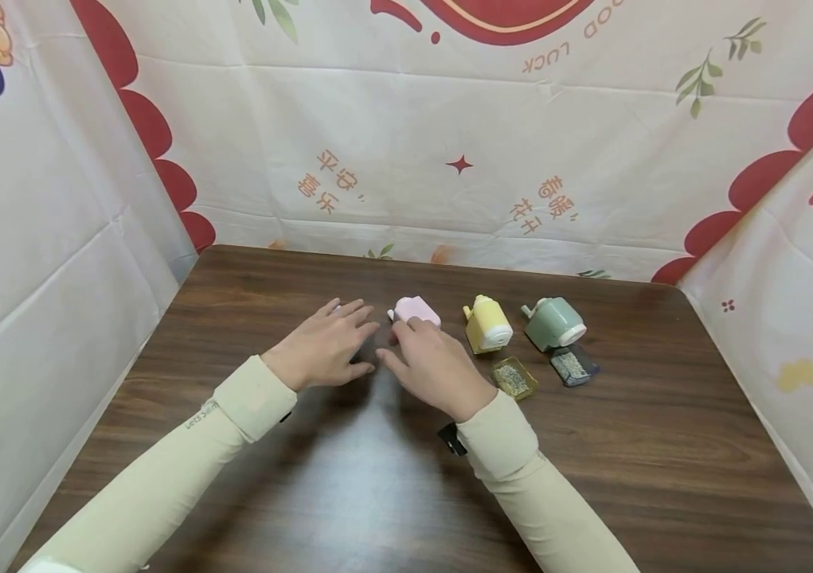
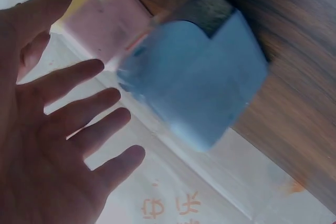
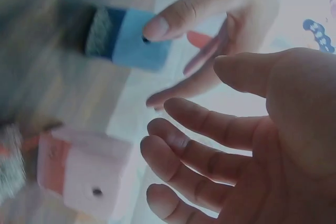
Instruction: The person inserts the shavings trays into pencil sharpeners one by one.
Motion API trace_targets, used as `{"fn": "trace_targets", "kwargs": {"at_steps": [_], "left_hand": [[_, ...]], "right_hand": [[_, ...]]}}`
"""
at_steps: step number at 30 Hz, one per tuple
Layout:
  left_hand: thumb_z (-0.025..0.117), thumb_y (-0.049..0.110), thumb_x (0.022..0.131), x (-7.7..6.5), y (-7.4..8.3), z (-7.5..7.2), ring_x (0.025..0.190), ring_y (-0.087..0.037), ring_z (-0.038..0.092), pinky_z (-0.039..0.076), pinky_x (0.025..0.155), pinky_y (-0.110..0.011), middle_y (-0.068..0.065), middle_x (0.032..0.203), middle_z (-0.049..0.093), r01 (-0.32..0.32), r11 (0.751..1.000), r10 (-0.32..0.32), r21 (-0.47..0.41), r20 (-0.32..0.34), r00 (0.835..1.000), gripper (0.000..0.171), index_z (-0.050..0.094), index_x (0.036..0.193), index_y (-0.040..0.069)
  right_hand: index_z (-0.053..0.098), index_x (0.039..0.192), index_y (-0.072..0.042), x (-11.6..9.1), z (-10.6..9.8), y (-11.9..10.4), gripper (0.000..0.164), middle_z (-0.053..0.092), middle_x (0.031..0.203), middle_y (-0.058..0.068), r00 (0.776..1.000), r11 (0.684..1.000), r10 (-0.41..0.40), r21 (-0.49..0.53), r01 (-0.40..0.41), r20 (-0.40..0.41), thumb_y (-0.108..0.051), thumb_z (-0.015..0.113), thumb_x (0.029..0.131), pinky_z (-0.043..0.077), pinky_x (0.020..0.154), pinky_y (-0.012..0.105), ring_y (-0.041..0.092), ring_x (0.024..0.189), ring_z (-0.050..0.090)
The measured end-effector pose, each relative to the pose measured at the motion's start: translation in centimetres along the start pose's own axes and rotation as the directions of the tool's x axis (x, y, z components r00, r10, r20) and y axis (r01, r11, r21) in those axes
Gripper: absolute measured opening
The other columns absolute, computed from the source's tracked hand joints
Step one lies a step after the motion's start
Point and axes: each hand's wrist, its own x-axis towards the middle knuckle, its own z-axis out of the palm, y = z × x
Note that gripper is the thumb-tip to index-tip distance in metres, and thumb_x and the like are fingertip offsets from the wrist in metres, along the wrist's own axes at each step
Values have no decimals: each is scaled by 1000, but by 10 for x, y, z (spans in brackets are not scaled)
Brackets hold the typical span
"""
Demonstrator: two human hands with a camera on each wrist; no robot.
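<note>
My left hand [image 1: 327, 346] hovers with spread fingers over a blue hand-crank pencil sharpener [image 2: 210, 82], which it mostly hides in the head view. Grey shavings [image 2: 212, 14] show at one end of that sharpener. In the right wrist view, the left thumb overlaps the blue body. My right hand [image 1: 435, 366], fingers loosely bent and gripping nothing, is just in front of a pink sharpener [image 1: 416, 310]. The pink body [image 3: 97, 177] has a reddish see-through part and stands apart from the right fingertips [image 3: 160, 153].
Right of the hands are a yellow sharpener [image 1: 486, 325] and a green one [image 1: 555, 322]. An amber drawer [image 1: 531, 383] and a dark drawer [image 1: 591, 369], both with grey shavings, lie before them. A printed white cloth [image 1: 406, 119] hangs behind the brown table [image 1: 664, 446].
</note>
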Motion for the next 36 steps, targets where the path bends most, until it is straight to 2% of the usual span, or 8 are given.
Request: {"fn": "trace_targets", "kwargs": {"at_steps": [6, 9, 14, 23, 26, 28, 33, 36], "left_hand": [[63, 47, 88, 2, 10, -4, 129, -36, 47, 42, 108, -55, -17, 130, 60, -2, 998, 13, 68, -163, 987, 60, 57, 132, 6], [63, 48, 88, 3, 13, -5, 127, -35, 48, 44, 106, -54, -16, 126, 60, 7, 998, 8, 68, -209, 978, 60, 56, 131, 6], [62, 47, 89, 2, 18, -6, 128, -35, 47, 44, 107, -55, -17, 131, 58, 13, 999, -5, 31, -231, 973, 62, 54, 134, 6], [58, 47, 91, -1, 26, -5, 127, -36, 47, 45, 106, -53, -16, 131, 59, 40, 998, -26, 50, -263, 965, 58, 58, 131, 5], [59, 46, 90, -2, 26, -4, 125, -35, 49, 46, 104, -53, -15, 130, 60, 51, 997, -35, 55, -265, 964, 57, 59, 129, 5], [60, 46, 89, -3, 27, -3, 124, -34, 50, 47, 104, -53, -14, 129, 61, 54, 997, -36, 59, -267, 963, 56, 59, 129, 6], [61, 45, 88, -4, 28, -1, 122, -34, 52, 48, 102, -53, -15, 128, 62, 46, 997, -26, 63, -289, 957, 57, 60, 128, 5], [63, 45, 87, -4, 28, 1, 121, -35, 53, 49, 101, -53, -15, 126, 63, 42, 997, -21, 61, -306, 952, 56, 60, 127, 5]], "right_hand": [[64, 104, -6, -11, -17, 18, 34, 62, 92, 7, 995, 999, 50, -8, -50, -81, -39, 56, 95, 56, 68, 43, 22, 81, 56], [63, 107, -5, -17, -22, 27, 34, 63, 96, 10, 989, 997, 80, -13, -82, -123, -36, 58, 94, 56, 67, 44, 22, 80, 57], [61, 114, -4, -28, -23, 37, 40, 64, 102, 13, 982, 990, 139, -15, -142, -128, -38, 59, 93, 57, 62, 48, 24, 82, 61], [56, 128, 2, -40, -9, 44, 64, 65, 118, 20, 972, 971, 233, -38, -234, -35, -51, 56, 92, 58, 63, 58, 37, 87, 67], [55, 129, 3, -42, -2, 46, 69, 67, 118, 22, 967, 966, 256, -41, -256, -8, -54, 57, 91, 57, 64, 59, 40, 89, 67], [57, 124, 2, -43, 3, 48, 68, 68, 112, 22, 964, 963, 266, -41, -266, -3, -56, 58, 89, 57, 61, 59, 40, 84, 67], [60, 94, -4, -46, 17, 50, 56, 64, 84, 13, 961, 960, 276, -43, -276, 4, -59, 62, 84, 54, 51, 50, 31, 66, 64], [58, 86, -6, -48, 25, 50, 55, 60, 80, 11, 962, 961, 271, -54, -270, 13, -60, 65, 81, 53, 50, 48, 28, 63, 62]]}}
